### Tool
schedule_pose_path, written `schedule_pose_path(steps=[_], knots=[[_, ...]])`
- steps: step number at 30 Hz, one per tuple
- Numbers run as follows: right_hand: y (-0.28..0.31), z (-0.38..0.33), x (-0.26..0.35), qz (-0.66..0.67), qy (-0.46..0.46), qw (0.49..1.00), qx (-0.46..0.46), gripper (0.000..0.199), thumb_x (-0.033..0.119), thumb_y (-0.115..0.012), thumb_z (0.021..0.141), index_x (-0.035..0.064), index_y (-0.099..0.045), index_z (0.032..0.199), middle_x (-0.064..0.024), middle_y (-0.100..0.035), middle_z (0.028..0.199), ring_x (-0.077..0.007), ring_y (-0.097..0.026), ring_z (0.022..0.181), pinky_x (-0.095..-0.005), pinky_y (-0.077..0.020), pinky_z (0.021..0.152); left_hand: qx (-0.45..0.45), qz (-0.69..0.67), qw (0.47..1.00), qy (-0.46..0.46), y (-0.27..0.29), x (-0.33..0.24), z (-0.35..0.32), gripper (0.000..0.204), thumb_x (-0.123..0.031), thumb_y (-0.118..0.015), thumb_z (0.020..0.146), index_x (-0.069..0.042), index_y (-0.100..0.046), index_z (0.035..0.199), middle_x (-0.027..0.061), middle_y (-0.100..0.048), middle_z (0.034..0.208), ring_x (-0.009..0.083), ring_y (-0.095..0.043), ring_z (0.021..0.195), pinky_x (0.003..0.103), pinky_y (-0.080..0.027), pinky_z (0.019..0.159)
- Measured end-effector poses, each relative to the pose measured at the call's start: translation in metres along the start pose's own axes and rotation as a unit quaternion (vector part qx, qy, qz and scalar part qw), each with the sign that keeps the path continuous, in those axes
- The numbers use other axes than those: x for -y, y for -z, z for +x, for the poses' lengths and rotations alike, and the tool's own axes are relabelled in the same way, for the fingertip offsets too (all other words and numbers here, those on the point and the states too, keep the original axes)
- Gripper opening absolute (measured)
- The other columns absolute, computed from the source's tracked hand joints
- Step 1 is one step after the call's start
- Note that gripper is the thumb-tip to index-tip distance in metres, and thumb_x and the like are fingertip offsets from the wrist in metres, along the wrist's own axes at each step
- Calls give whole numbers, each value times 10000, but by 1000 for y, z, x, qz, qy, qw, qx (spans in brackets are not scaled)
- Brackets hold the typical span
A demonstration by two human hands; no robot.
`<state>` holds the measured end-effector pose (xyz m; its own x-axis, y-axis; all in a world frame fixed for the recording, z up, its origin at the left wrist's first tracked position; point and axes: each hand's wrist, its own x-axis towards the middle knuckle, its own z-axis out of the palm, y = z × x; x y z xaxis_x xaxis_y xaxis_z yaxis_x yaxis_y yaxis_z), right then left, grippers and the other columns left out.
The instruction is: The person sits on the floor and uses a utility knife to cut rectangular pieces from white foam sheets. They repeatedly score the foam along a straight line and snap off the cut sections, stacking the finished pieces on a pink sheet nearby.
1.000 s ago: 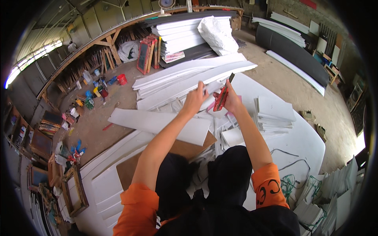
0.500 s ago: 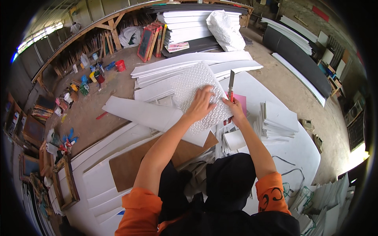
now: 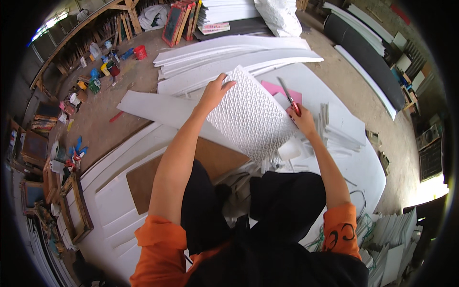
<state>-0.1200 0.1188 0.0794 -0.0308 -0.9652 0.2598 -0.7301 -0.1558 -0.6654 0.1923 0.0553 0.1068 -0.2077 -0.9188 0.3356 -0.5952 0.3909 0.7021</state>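
Observation:
In the middle of the view, a white foam sheet with a raised zigzag pattern lies tilted above other white pieces. My left hand grips its upper left edge, thumb on the patterned face. The fingers behind that edge are partly hidden. My right hand is closed around the red handle of a box cutter, whose long blade points up and away from me. This hand is beside the sheet's right edge; whether it touches the sheet I cannot tell. A pink sheet lies beneath the blade.
Long white foam boards are piled beyond the sheet. A brown board lies near my left knee. Thin white panels are stacked at right. Paint containers and a red bucket stand on the floor at left, near a wooden frame.
My left hand has moved from the sheet's face to its upper left edge. The sheet has turned and its pattern faces me more fully. The right hand with the cutter has shifted right, off the sheet's edge.

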Motion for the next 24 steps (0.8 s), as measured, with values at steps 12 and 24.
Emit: schedule_pose_path(steps=[12,24], knots=[[-29,-2,39,300,-140,937,111,344,306,-593,780,29,-497,960,-36,-554,793,-113,-551,625,-227,-398,490,103,188,958,-189,-37,-41,-23,365,-365,-494,825,-84,-411,1043,158,-586,838,360,-559,765,421,-440,626],[-89,14,47,283,-101,950,83,471,281,-721,677,14,-430,935,-44,-511,709,-113,-534,579,-244,-422,508,256,205,935,-135,-47,-23,-24,508,-175,-674,683,-110,-359,1075,171,-579,702,377,-568,718,440,-439,596]])
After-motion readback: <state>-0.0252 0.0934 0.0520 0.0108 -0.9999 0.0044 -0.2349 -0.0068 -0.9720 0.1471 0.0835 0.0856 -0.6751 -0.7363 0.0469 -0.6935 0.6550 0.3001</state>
